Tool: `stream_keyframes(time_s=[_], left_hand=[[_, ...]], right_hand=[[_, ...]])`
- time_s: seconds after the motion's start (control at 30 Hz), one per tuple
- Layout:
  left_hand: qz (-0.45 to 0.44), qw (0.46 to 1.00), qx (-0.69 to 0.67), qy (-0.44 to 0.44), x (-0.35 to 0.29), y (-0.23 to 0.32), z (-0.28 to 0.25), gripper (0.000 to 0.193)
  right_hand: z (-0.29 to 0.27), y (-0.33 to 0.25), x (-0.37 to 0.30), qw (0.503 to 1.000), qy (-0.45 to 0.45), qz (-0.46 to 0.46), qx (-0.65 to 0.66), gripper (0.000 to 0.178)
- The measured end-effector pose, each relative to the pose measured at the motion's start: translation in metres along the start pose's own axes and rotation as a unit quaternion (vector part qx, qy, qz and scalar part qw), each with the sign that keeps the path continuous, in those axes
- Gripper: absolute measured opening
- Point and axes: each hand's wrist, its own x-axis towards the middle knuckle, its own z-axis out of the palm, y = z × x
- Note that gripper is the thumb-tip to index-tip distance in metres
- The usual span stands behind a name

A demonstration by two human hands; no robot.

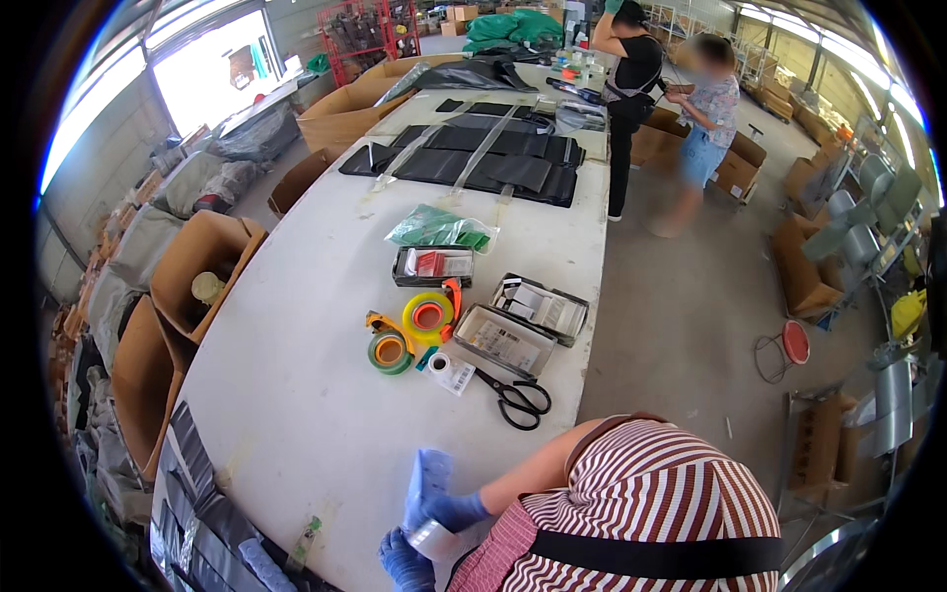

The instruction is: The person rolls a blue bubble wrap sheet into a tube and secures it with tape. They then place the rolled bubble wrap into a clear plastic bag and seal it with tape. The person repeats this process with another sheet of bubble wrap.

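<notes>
Head: one blue piece (428,472) in curled right hand (456,511); curled left hand (406,562), hold unclear.

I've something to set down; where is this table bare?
The left side of the table, between cardboard boxes, tape rolls and gloved hands; a smaller patch lies between green bag and right edge. Crowded: around scissors, trays and black plastic.

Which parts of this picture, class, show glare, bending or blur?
In the head view, the window washes out to white; in that same head view, the long edges of the white table curve, and the co-worker in blue shorts looks blurred at the head.
</notes>
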Motion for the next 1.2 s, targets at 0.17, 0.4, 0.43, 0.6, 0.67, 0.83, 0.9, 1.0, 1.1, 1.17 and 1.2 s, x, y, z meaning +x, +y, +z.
stream_keyframes(time_s=[0.17, 0.4, 0.43, 0.6, 0.67, 0.83, 0.9, 1.0, 1.1, 1.17, 1.2], left_hand=[[-0.046, 0.966, 0.252, 0.029, 0.012, -0.005, 0.014, 0.08], [-0.206, 0.958, -0.177, -0.096, 0.011, -0.08, 0.031, 0.035], [-0.137, 0.978, -0.086, -0.135, 0.022, -0.033, 0.015, 0.032], [-0.04, 0.99, -0.06, -0.125, -0.022, -0.033, 0.04, 0.032], [-0.105, 0.986, -0.13, -0.007, -0.007, 0.004, 0.009, 0.034], [-0.099, 0.992, 0.082, 0.01, -0.029, -0.002, 0.03, 0.103], [-0.26, 0.961, -0.095, 0.007, 0.003, -0.005, 0.035, 0.095], [-0.069, 0.985, 0.147, 0.056, -0.001, -0.06, 0.037, 0.069], [-0.239, 0.954, -0.037, -0.176, 0.021, -0.013, -0.018, 0.06], [-0.213, 0.945, -0.102, -0.226, 0.003, -0.003, -0.005, 0.065], [-0.2, 0.949, -0.102, -0.223, -0.006, -0.002, 0.012, 0.069]], right_hand=[[-0.006, -0.003, 0.098, 0.963, -0.013, 0.032, 0.269, 0.012], [0.026, -0.047, -0.007, 0.992, -0.005, -0.107, -0.067, 0.021], [0.006, -0.04, -0.043, 0.992, -0.001, -0.103, -0.075, 0.02], [0.007, -0.05, -0.043, 0.945, -0.056, 0.267, 0.182, 0.018], [-0.009, -0.023, -0.01, 0.993, -0.032, 0.112, 0.007, 0.014], [-0.008, -0.008, 0.09, 0.936, -0.007, -0.218, -0.276, 0.029], [-0.006, -0.018, 0.087, 0.96, -0.015, -0.149, -0.236, 0.024], [0.019, -0.035, 0.044, 0.92, -0.078, 0.204, 0.325, 0.016], [0.009, -0.037, -0.034, 0.986, -0.113, -0.11, -0.05, 0.021], [0.0, -0.016, -0.047, 0.96, -0.064, 0.155, 0.224, 0.018], [-0.005, -0.014, -0.047, 0.883, -0.013, 0.282, 0.375, 0.018]])
